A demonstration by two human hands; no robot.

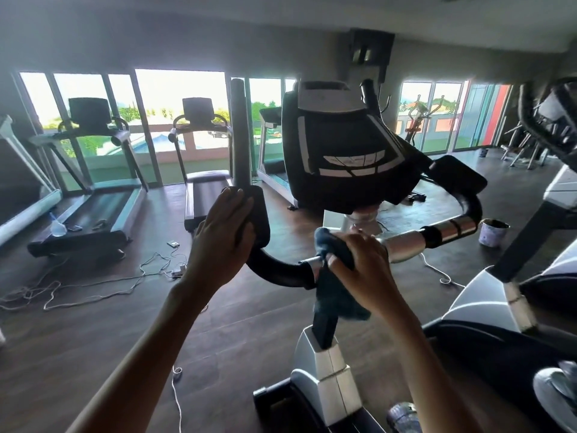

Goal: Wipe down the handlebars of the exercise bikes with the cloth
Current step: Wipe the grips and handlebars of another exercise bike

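An exercise bike with a black console stands right in front of me. Its handlebar runs across the view, black at the left bend and silver towards the right. My left hand lies over the black elbow pad at the handlebar's left end, fingers wrapped on it. My right hand is closed around a dark blue cloth, pressing it onto the centre of the bar near the stem. The cloth's loose end hangs down over the stem.
Three treadmills line the windows at the back left. White cables trail across the dark wooden floor. A small bucket stands on the floor at the right. Another bike is close on my right. A bottle rests on a treadmill.
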